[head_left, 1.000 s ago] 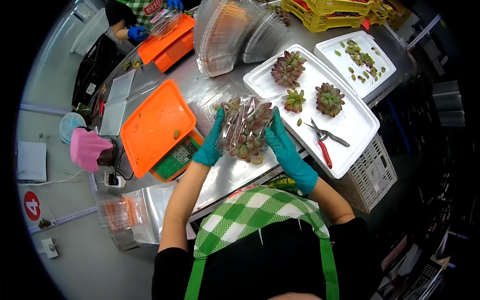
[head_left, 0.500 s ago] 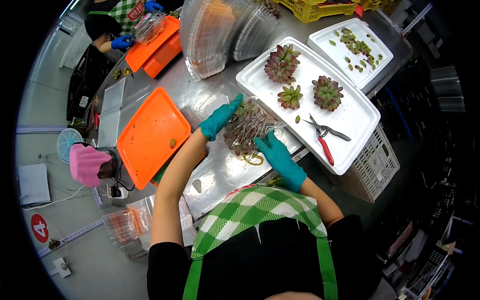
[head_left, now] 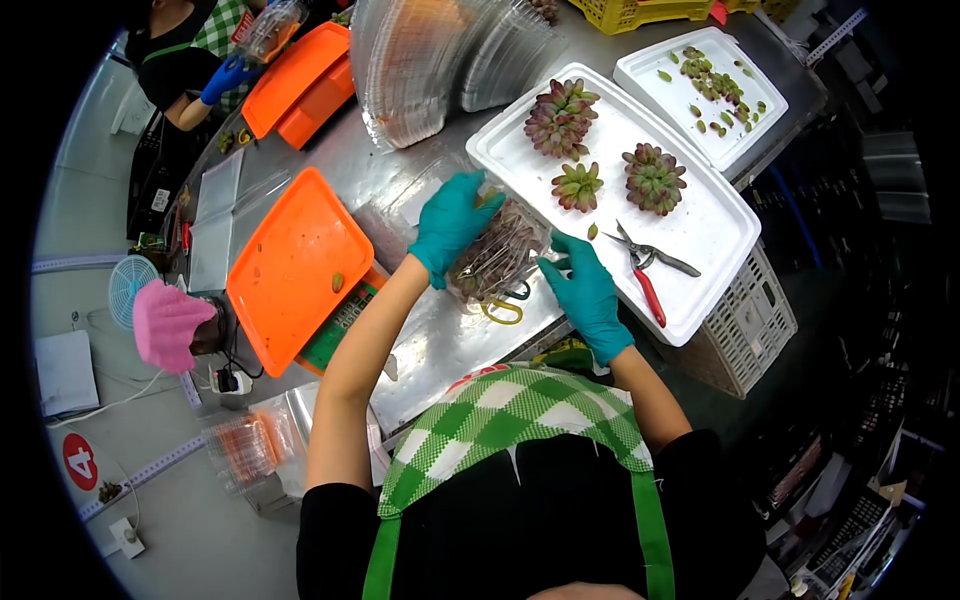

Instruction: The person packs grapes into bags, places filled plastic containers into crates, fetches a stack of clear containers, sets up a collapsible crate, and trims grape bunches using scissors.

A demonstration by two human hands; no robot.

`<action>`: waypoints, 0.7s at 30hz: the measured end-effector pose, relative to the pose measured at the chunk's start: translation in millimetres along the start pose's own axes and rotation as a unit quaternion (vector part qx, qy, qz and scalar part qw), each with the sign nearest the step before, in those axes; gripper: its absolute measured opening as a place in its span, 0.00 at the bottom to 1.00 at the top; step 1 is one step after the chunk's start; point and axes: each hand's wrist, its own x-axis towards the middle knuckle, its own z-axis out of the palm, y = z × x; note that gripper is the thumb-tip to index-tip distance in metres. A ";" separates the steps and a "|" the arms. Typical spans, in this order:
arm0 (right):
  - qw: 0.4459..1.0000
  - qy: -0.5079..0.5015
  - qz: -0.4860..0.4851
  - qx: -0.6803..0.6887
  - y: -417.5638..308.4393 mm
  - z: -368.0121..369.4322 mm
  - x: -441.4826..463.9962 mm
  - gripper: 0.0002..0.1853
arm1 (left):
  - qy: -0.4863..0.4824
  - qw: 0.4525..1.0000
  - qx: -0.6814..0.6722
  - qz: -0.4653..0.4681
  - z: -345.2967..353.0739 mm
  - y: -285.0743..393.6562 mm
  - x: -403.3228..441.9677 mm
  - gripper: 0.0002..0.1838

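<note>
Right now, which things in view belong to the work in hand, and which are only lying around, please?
Seem to belong:
plant pack in clear wrapping, with the left hand and right hand at it
three succulents on the white tray
likely, stacked clear containers

Seem only lying around:
pink cloth
blue fan
wall-side paper

White "4" (head_left: 80,459) on red disc (head_left: 80,478)
</note>
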 end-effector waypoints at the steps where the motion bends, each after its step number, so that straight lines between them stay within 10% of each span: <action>1: 0.998 -0.009 -0.037 -0.041 1.5 2.3 2.1 0.12 | -0.028 0.999 -0.006 0.028 4.4 -4.8 0.9 0.19; 10: 0.974 -0.038 -0.103 -0.197 42.7 30.6 13.8 0.21 | -0.125 0.987 0.032 0.099 20.4 -17.0 3.2 0.11; 12: 0.940 0.133 -0.191 -0.250 41.0 32.3 19.2 0.23 | -0.108 0.990 0.011 0.092 7.5 -5.4 -2.9 0.13; 15: 0.965 0.000 -0.050 -0.258 38.1 23.9 23.4 0.26 | 0.047 0.995 -0.059 0.066 -8.7 7.5 -30.0 0.19; 21: 0.964 0.008 -0.089 -0.250 39.8 22.4 22.2 0.28 | 0.166 0.945 -0.148 -0.238 2.3 -40.6 -98.4 0.28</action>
